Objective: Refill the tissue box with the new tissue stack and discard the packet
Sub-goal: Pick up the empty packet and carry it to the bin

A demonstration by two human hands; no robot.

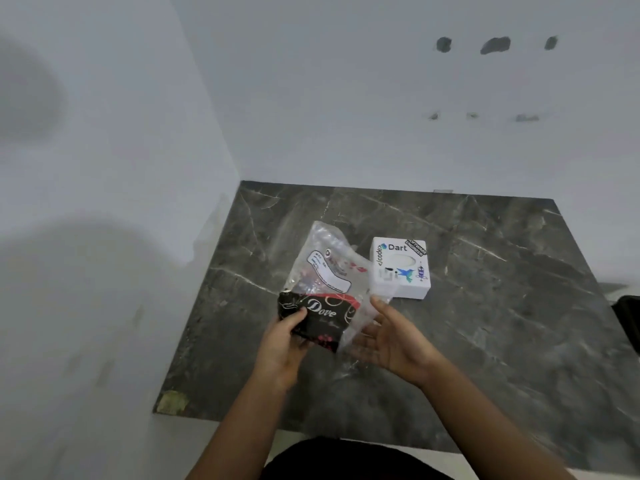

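A clear plastic packet (323,271) with a black and red "Dove" printed lower part is held up over the dark marble counter (485,306). My left hand (285,344) grips its black lower left corner, thumb on the front. My right hand (391,337) has its palm up and fingers spread against the packet's clear right edge. The packet looks flat and crumpled; I cannot tell whether tissues are inside. The white square tissue box (400,268), covered with stickers and with an oval slot on top, stands on the counter just right of the packet.
White walls close the counter at the back and on the left. A dark object (628,320) shows at the right edge of the view. A yellowish stain (171,401) marks the counter's front left corner.
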